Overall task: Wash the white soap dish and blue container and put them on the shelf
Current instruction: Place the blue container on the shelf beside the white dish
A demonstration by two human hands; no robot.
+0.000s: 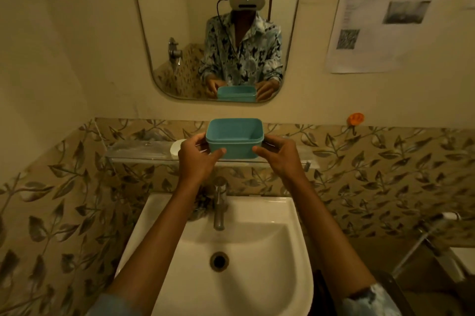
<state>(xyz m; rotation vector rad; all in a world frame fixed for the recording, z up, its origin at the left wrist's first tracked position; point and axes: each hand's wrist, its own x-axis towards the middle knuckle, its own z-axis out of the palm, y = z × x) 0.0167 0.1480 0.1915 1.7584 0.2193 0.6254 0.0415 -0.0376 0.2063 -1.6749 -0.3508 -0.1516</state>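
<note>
Gripped at both ends by the left hand point(196, 158) and right hand point(279, 156), the container point(235, 139) is held upright at the shelf point(138, 152) beside the dish point(176, 149); shelving seems in hand, and level lowering, then release, is called for.

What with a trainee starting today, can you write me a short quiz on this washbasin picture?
1. True or false: both the left hand and the right hand hold the blue container.
2. The white soap dish lies: A) inside the container, B) on the shelf, C) in the right hand.
3. Fill in: the container's open side faces ___.
Key: 1 true; 2 B; 3 up.
</note>
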